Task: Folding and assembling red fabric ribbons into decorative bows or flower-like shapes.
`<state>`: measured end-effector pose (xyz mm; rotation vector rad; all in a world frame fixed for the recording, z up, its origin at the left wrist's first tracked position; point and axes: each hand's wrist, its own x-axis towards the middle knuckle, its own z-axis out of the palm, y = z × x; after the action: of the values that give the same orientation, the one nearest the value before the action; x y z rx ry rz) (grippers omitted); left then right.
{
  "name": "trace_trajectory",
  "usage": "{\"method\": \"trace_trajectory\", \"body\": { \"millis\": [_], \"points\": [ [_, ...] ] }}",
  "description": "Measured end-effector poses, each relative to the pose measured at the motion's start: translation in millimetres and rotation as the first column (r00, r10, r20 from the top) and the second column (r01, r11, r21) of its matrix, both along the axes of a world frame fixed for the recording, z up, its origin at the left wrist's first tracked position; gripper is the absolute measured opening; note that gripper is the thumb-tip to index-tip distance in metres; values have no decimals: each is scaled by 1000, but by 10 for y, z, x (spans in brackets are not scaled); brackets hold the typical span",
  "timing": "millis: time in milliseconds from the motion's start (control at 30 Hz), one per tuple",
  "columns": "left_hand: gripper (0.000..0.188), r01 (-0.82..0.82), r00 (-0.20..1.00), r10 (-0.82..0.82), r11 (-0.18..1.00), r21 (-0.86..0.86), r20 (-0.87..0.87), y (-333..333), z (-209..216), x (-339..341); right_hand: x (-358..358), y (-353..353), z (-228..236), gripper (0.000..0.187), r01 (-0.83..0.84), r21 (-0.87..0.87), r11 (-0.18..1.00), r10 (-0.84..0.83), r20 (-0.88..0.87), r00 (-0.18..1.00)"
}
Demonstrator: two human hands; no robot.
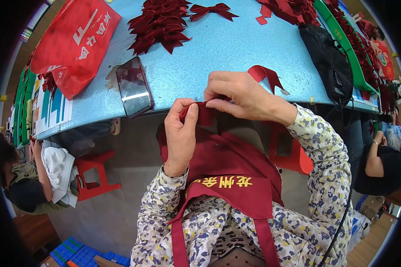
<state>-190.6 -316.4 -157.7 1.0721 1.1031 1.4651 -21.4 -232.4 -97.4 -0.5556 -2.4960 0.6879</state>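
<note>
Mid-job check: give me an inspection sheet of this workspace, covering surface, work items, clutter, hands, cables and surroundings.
Surface: blue table, brownish patch beside the phone.
Work items: dark red ribbon at the near edge; bow pile and single bow farther back; loose strip beyond the right hand.
Clutter: phone; red bag at left; black bag at right, beside a green tray.
Hands: left hand and right hand both pinch the ribbon.
Cables: black cable beside the right sleeve; ends untraceable.
Surroundings: people at both sides; red stool at left.
</note>
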Motion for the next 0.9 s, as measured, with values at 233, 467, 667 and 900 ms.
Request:
{"method": "trace_trajectory", "body": {
  "millis": [233, 467, 667, 900],
  "points": [
    [12, 14, 999, -11, 998, -61, 52, -22, 92, 1, -18, -85, 57, 13, 41, 1, 999, -41, -8, 999],
    [9, -76, 987, 78, 997, -21, 142, -58, 133, 95, 6, 70, 164, 12, 2, -142, 990, -5, -22, 1000],
    [7, -61, 998, 59, 994, 86, 31, -61, 48, 67, -32, 147, 272, 14, -29, -245, 969, 45, 59, 997],
    [8, -103, 991, 112, 987, 123, -68, -81, -4, 52, -70, 172, 291, 18, -25, -359, 933, 73, 120, 990]
  ]
}}
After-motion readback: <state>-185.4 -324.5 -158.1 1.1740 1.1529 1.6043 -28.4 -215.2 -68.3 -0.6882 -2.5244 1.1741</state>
